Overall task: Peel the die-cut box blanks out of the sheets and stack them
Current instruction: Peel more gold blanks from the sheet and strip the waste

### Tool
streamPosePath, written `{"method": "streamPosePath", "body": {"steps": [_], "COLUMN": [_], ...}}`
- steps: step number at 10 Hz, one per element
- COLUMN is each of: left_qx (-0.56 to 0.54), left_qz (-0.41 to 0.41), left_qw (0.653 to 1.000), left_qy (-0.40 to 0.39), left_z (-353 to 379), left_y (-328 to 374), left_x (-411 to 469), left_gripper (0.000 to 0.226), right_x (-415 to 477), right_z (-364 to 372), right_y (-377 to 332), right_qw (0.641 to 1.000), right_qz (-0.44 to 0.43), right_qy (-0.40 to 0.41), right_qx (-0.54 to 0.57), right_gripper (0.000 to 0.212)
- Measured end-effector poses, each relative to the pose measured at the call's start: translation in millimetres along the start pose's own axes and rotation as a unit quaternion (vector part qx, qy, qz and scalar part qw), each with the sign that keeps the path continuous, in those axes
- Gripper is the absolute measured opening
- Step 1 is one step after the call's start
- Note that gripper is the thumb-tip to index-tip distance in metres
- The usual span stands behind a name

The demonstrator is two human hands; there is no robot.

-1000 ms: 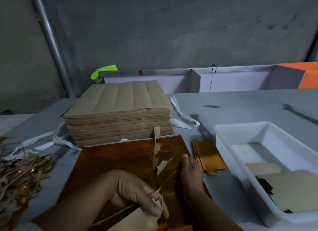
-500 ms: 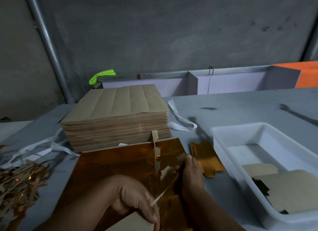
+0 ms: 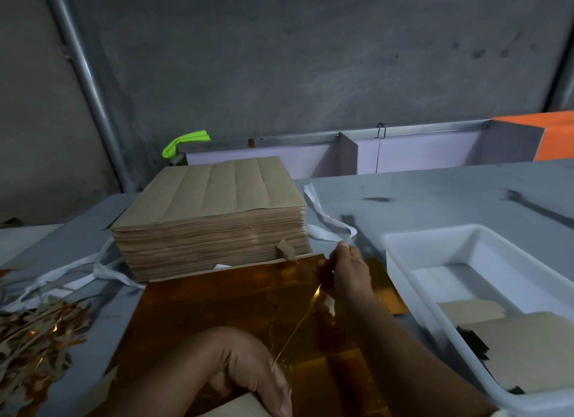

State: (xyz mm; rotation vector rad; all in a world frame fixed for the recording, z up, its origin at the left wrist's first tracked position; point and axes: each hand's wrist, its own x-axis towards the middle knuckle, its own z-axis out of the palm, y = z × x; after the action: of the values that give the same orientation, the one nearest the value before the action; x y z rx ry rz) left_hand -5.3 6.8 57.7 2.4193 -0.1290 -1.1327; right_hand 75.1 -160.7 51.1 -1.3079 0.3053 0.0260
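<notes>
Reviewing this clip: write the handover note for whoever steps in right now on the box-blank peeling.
Left hand: grips the near end of a thin waste strip at the gold sheet's near edge.
Right hand: pinches the strip's far end by the sheet's far edge.
The sheet lies flat in front of the brown stack.
Done: a few blanks lie in the white tray; scrap pile at left.
Left: finish stripping this sheet, stack its blanks, then probably work through the brown stack.
</notes>
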Motion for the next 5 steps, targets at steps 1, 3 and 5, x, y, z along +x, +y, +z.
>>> {"method": "streamPosePath", "body": {"steps": [1, 3, 5], "left_qx": [-0.045, -0.017, 0.012], "left_qz": [-0.033, -0.062, -0.052], "left_qw": [0.998, 0.998, 0.998], "left_qy": [-0.038, -0.005, 0.018], "left_z": [1, 4, 9], "left_y": [10, -2, 2], "left_x": [-5, 0, -5], "left_gripper": [0.043, 0.045, 0.059], "right_x": [0, 1, -13], "right_z": [3, -3, -7], "right_y": [-9, 0, 24], "right_qw": [0.997, 0.995, 0.978], "right_qz": [0.022, 0.010, -0.023], "right_qy": [-0.012, -0.044, -0.094], "right_qx": [0.070, -0.092, -0.185], "right_gripper": [0.027, 0.033, 0.032]}}
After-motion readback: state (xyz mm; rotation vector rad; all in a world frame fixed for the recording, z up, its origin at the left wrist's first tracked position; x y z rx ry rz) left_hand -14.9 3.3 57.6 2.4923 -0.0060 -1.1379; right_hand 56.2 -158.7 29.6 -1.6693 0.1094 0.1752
